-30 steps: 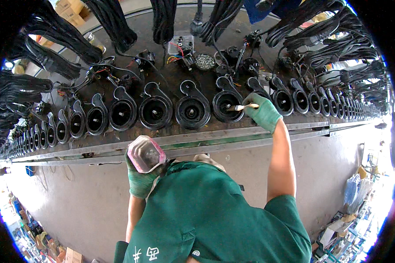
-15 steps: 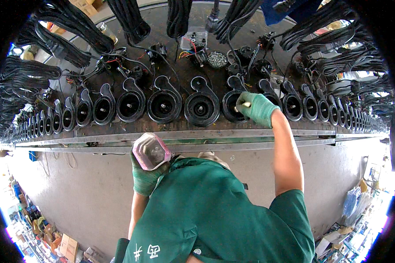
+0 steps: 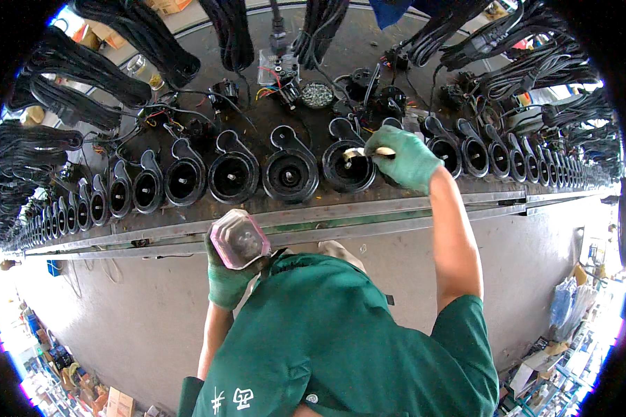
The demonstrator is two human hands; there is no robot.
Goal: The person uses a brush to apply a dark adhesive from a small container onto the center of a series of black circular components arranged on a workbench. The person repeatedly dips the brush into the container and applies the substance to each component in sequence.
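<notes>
My right hand [image 3: 409, 161], in a green glove, is closed round a small pale-handled brush [image 3: 355, 152]. Its tip is over the open mouth of a round black housing [image 3: 337, 181] with a curved neck and a metal shaft in its middle; whether the tip touches inside I cannot tell. Lower down, near my body, my gloved left hand [image 3: 227, 283] grips a clear plastic tub [image 3: 239, 240] with a pinkish rim. The tub is tilted, and its contents are hard to make out.
Similar black housings [image 3: 291, 177] line the bench's near edge, bordered by a metal rail [image 3: 313, 214]. Behind them are wired motor parts [image 3: 224, 96], a bowl of small metal pieces [image 3: 317, 95] and a clear box [image 3: 278, 68]. Bundled black cables [image 3: 231, 38] surround the back.
The bench items have shifted left in view. My right hand has stayed near the same place in view, and the brush now shows over the housing. The left hand still holds the tub.
</notes>
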